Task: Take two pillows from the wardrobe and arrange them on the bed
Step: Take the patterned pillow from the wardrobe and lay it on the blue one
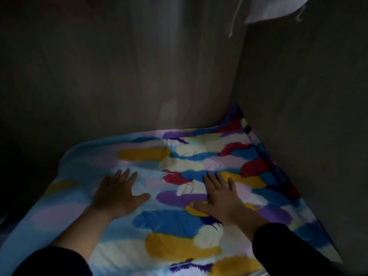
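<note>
A bed (pixel 139 156) covered with a sheet printed in blue, yellow, red, purple and white feather shapes fills the lower half of the head view. My left hand (pixel 117 193) lies flat on the sheet with fingers spread, holding nothing. About a hand's width to its right, my right hand (pixel 218 195) rests palm down with fingers apart, also holding nothing. Dark sleeves cover both forearms. No pillow shows on the bed, and the wardrobe is out of view.
Dim grey walls meet in a corner (pixel 239 104) at the bed's far right and enclose it at the back and right. A white cloth with dangling strings (pixel 274 10) hangs at the top right. The left side is dark.
</note>
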Demonstrator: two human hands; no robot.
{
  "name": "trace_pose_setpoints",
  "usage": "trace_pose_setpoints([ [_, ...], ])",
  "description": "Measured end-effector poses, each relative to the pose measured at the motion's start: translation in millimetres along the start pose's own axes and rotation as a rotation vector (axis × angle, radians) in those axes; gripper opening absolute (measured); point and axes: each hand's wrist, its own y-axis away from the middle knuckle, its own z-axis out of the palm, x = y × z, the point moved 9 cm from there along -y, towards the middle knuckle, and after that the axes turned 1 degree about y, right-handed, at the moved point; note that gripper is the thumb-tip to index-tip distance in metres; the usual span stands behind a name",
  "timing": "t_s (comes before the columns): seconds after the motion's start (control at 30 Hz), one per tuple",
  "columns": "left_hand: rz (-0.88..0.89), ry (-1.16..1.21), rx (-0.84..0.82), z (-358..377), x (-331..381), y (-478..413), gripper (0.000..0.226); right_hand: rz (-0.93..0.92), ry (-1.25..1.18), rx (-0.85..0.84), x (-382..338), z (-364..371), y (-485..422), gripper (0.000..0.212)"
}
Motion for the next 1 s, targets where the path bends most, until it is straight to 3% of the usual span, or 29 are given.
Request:
trace_pose_setpoints([
  [0.1, 0.109, -0.044, 0.053, 5, 10, -3, 0.086, -0.005, -0.005, 0.099, -1, -5, -16, 0.106],
  [0.23, 0.331, -0.022, 0.229, -14, 38, 10, 0.060, -0.027, -0.043, 0.258, -5, -15, -20, 0.069],
  [0.37, 0.243, 0.101, 0.260, -27, 42, 17, 0.025, -0.083, -0.030, 0.344, -18, -26, -17, 0.032],
  [0.5, 0.204, 0.176, 0.340, -40, 47, 27, 0.023, -0.040, -0.056, 0.342, -27, -32, -19, 0.026],
  [0.67, 0.093, 0.170, 0.354, -54, 38, 39, 0.023, -0.094, -0.190, 0.458, -32, -50, 5, 0.027],
  [0.83, 0.089, 0.151, 0.396, -97, 31, 58, 0.019, -0.120, -0.367, 0.572, -47, -84, 37, 0.032],
  [1.0, 0.226, 0.150, 0.445, -168, 27, 96, 0.026, -0.035, -0.441, 0.597, -79, -128, 74, 0.024],
])
